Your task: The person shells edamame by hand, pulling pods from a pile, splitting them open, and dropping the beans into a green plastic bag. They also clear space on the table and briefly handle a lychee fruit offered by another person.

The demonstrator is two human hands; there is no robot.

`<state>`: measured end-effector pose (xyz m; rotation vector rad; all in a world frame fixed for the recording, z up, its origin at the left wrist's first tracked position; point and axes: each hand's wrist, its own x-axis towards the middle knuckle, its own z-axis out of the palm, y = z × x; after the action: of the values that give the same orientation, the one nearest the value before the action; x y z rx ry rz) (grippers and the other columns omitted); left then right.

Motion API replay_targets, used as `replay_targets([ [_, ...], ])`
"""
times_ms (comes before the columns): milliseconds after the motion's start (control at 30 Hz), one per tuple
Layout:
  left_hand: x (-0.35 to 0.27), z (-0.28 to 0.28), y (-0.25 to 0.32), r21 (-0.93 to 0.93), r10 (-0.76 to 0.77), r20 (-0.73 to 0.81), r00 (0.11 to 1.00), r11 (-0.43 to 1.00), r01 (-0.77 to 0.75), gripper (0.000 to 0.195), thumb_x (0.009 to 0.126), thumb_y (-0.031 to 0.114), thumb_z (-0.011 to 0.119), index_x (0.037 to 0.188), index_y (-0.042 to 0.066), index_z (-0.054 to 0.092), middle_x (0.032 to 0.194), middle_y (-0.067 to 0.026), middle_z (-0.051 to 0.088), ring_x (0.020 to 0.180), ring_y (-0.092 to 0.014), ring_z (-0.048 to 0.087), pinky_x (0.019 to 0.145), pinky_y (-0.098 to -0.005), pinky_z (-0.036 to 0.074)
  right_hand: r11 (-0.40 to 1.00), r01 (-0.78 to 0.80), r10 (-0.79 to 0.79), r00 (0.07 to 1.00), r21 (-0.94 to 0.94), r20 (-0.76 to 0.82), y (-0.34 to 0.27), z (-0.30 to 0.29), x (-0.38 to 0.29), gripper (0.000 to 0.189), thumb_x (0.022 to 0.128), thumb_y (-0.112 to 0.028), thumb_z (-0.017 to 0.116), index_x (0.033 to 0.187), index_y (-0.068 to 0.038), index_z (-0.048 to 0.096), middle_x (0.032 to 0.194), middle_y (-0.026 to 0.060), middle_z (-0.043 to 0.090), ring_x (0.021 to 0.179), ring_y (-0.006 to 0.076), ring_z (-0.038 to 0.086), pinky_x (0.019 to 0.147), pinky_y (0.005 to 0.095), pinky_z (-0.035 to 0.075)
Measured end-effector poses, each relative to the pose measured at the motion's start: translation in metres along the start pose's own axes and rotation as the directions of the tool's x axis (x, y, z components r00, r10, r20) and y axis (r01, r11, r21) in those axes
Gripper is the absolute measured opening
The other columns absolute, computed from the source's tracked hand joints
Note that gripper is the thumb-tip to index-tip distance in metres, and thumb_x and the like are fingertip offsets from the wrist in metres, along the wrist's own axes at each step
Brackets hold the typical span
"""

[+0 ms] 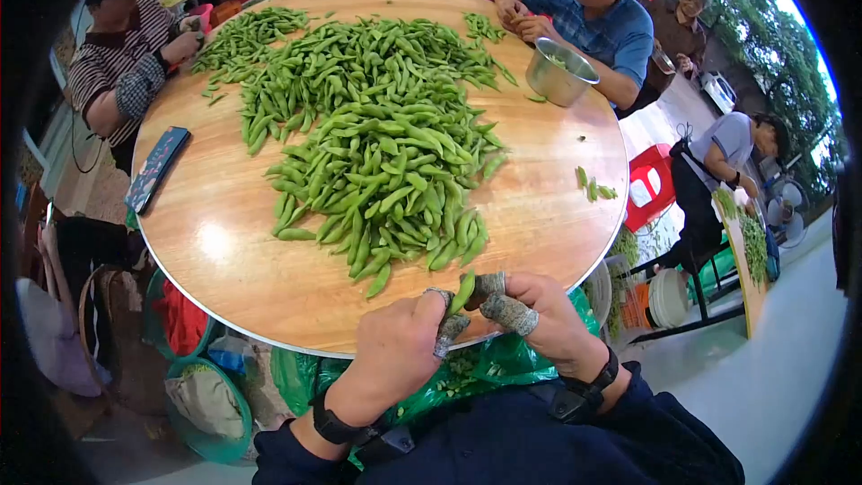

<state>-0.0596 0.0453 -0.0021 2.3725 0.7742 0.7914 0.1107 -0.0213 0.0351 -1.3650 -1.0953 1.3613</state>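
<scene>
Between the thumb and a finger of my left hand [404, 343] is a green soybean pod [461, 293], held over the near edge of the round wooden table [229, 269]. My right hand [545, 316] is beside the pod's other side, its thumb and finger close together; whether they grip anything cannot be told. Grey cloth covers wrap the thumbs and some fingertips of both hands. A large heap of green soybean pods [377, 168] spreads over the table in front of me. Below my hands a green plastic bag [518, 357] hangs at the table edge, with bits of pod or beans on it.
A phone [157, 170] lies at the table's left. A steel pot [560, 72] stands at the back right, by a person in a blue shirt. Another person works at the left edge. Loose pods [594, 188] lie at the right. Green baskets [209, 411] stand at lower left.
</scene>
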Motion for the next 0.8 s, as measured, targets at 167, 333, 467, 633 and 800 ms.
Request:
replay_targets([
  [167,0.006,0.003,-0.001,0.054,0.06,-0.022,0.998,0.997,-0.059,0.017,0.064,0.005,0.056,0.077,0.005,0.046,0.061,-0.0097,0.051,0.058,-0.028,0.053,0.047,-0.0379,0.039,0.996,-0.033,0.035,0.999,0.088,-0.024,0.004,0.001,-0.002,0.024,0.085,-0.019,0.055,0.099,0.0,0.057,0.088,-0.0008,0.059,0.082,0.0045,0.05,0.073,0.0203,0.041],
  [333,0.009,0.009,0.011,0.136,0.094,-0.08,0.992,0.987,-0.083,0.017,0.061,0.004,0.056,0.075,0.006,0.047,0.059,-0.0077,0.048,0.055,-0.026,0.051,0.047,-0.0367,0.039,0.982,-0.011,0.004,0.999,0.19,0.036,0.01,-0.011,-0.001,0.022,0.086,-0.017,0.054,0.098,0.001,0.056,0.09,0.0012,0.059,0.082,0.007,0.053,0.074,0.0227,0.044],
  [467,0.013,0.016,0.024,0.188,0.105,-0.077,0.991,0.978,-0.089,0.018,0.059,0.002,0.055,0.074,0.006,0.046,0.06,-0.0076,0.049,0.056,-0.026,0.051,0.047,-0.0364,0.039,0.953,0.008,-0.04,0.994,0.303,0.101,0.01,-0.023,-0.006,0.021,0.085,-0.015,0.054,0.098,0.001,0.056,0.09,0.0027,0.059,0.082,0.0092,0.055,0.075,0.0251,0.046],
  [633,0.018,0.028,0.043,0.285,0.136,-0.064,0.989,0.952,-0.113,0.019,0.058,0.002,0.055,0.074,0.007,0.046,0.059,-0.007,0.048,0.054,-0.025,0.051,0.046,-0.0358,0.039,0.945,0.057,-0.092,0.991,0.321,0.095,0.017,-0.042,-0.014,0.017,0.085,-0.011,0.053,0.095,0.002,0.057,0.088,0.0024,0.059,0.08,0.009,0.055,0.073,0.0249,0.047],
  [800,0.02,0.035,0.06,0.403,0.122,-0.052,0.991,0.911,-0.091,0.018,0.058,0.003,0.054,0.073,0.007,0.046,0.058,-0.0066,0.047,0.053,-0.024,0.05,0.045,-0.0353,0.039,0.938,0.063,-0.098,0.991,0.342,0.087,0.03,-0.051,-0.016,0.015,0.085,-0.013,0.054,0.092,0.0,0.058,0.083,-0.0011,0.058,0.075,0.0065,0.052,0.068,0.0213,0.044],
])
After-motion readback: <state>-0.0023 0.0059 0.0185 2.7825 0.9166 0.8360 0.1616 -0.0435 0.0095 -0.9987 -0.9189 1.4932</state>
